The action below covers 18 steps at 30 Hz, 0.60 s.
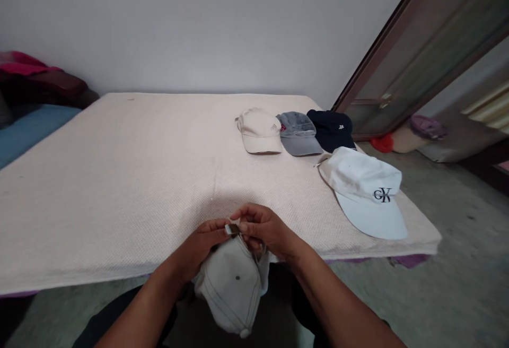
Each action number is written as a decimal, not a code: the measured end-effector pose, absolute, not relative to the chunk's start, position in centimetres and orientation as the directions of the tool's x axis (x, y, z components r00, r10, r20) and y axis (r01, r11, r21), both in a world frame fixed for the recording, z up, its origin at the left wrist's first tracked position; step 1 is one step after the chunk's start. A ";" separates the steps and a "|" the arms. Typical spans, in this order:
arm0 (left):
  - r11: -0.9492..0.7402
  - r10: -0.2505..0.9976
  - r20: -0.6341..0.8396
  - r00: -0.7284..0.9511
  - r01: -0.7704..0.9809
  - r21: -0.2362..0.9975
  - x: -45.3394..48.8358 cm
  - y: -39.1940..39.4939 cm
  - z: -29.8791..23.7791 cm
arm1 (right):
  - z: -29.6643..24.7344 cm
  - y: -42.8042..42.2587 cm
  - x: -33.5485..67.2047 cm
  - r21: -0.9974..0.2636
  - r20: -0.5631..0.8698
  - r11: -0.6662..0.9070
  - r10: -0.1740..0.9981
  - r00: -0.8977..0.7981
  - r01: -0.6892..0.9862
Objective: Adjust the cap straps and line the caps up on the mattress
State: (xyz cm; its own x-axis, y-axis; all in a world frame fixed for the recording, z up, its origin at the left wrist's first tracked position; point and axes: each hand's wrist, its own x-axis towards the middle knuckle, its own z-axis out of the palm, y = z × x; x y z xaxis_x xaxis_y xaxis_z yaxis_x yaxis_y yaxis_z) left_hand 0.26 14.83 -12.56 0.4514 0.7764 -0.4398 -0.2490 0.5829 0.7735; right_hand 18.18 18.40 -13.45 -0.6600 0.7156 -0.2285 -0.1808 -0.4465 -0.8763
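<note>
A pale grey baseball cap (234,284) hangs crown-down at the front edge of the bed, between my forearms. My left hand (207,239) pinches the cap's rim from the left, close to a small white and brown tab (233,229). On the other side my right hand (262,228) has its fingers closed on the same rim and strap, at the tab's right end. The fingertips of both hands nearly meet there. The inside of the cap and its brim are mostly hidden.
On the bed's cream cover (119,189) lie a beige cap (258,128), a grey-blue cap (298,130), a navy cap (330,128) and a white cap (361,183) with black letters. A wall stands behind, a glazed door (413,45) at right.
</note>
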 end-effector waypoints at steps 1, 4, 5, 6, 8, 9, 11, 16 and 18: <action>0.589 0.768 -0.427 0.477 -0.267 0.763 0.4 14.8 -12.4 | -13.4 18.3 18.1 -0.872 -0.217 -0.448 0.716 -0.663 -0.199; 0.604 0.751 -0.391 0.532 -0.316 0.731 0.6 14.8 -11.9 | -13.5 18.4 18.0 -0.872 -0.195 -0.441 0.710 -0.676 -0.211; 0.605 0.751 -0.388 0.534 -0.322 0.728 0.5 14.8 -11.8 | -13.6 18.5 18.1 -0.879 -0.196 -0.433 0.710 -0.677 -0.199; 0.606 0.753 -0.390 0.529 -0.328 0.725 0.4 14.8 -11.8 | -13.6 18.6 18.2 -0.889 -0.202 -0.421 0.710 -0.675 -0.177; 0.602 0.767 -0.394 0.506 -0.358 0.714 0.2 14.9 -11.8 | -13.5 18.9 18.7 -0.912 -0.228 -0.395 0.708 -0.669 -0.107; 0.597 0.776 -0.389 0.496 -0.379 0.707 0.0 14.9 -11.9 | -13.4 19.0 19.0 -0.922 -0.239 -0.380 0.707 -0.666 -0.072; 0.583 0.791 -0.364 0.492 -0.426 0.691 -0.2 15.0 -12.0 | -13.1 19.1 19.6 -0.936 -0.241 -0.350 0.705 -0.667 -0.032; 0.596 0.797 -0.416 0.439 -0.454 0.662 -0.5 15.0 -12.3 | -12.9 19.0 20.3 -0.915 -0.242 -0.394 0.707 -0.665 -0.086; 0.611 0.787 -0.444 0.428 -0.441 0.657 -0.5 14.9 -12.5 | -13.0 18.9 20.3 -0.897 -0.267 -0.432 0.694 -0.669 -0.090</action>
State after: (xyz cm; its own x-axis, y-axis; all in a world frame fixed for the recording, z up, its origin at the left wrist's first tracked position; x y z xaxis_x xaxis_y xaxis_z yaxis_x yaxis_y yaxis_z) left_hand -0.55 14.91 -12.52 0.4279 0.7872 -0.4442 -0.4415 0.6109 0.6572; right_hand 20.31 18.87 -13.03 -0.6689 0.6938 -0.2670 -0.0897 -0.4319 -0.8974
